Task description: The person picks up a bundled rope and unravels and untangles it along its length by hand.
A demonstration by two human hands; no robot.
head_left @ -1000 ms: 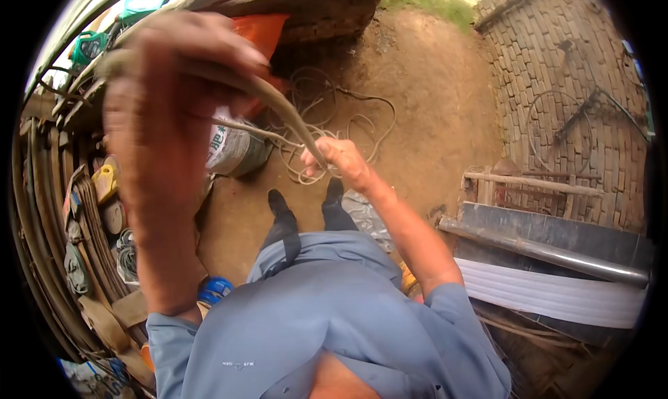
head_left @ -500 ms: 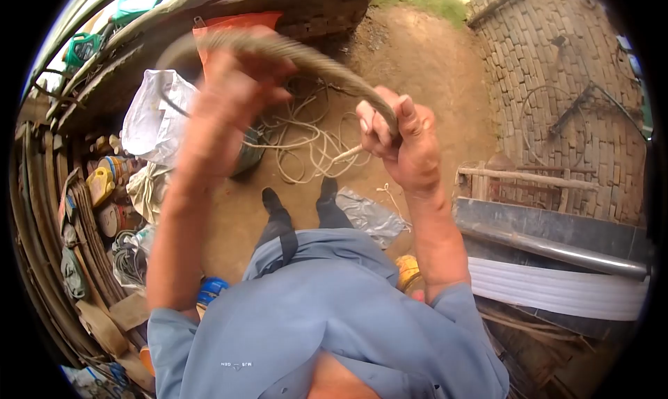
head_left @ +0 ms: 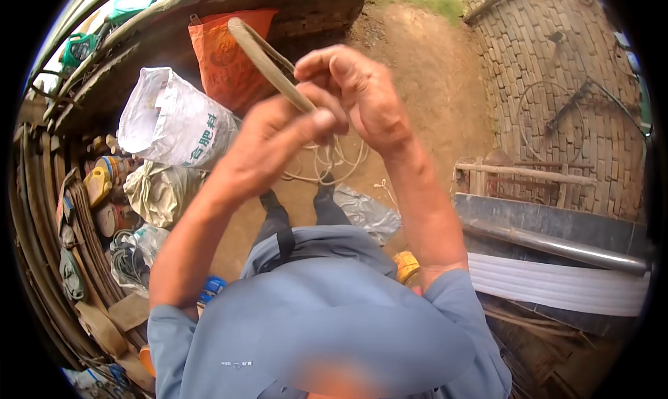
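A thick tan rope (head_left: 268, 64) rises in a narrow loop up and to the left of my hands. My left hand (head_left: 292, 124) is closed round its lower part, thumb on top. Just right of it, my right hand (head_left: 362, 93) is raised with its fingers curled beside the rope; whether they grip it I cannot make out. Below the hands, loose coils of thinner cord (head_left: 342, 164) lie on the dirt floor, partly hidden by my left hand.
At left are a white sack (head_left: 170, 124), an orange bag (head_left: 233, 61) and a tan bag (head_left: 158, 194). A grey plastic sheet (head_left: 369, 214) lies near my feet. A metal pipe (head_left: 557, 246) and white panel (head_left: 550, 281) are at right, below the brick paving (head_left: 543, 65).
My left hand has come down and right, toward my right hand, which moved up and left. The rope's wide arc is now a narrow loop. The white sack is in fuller view.
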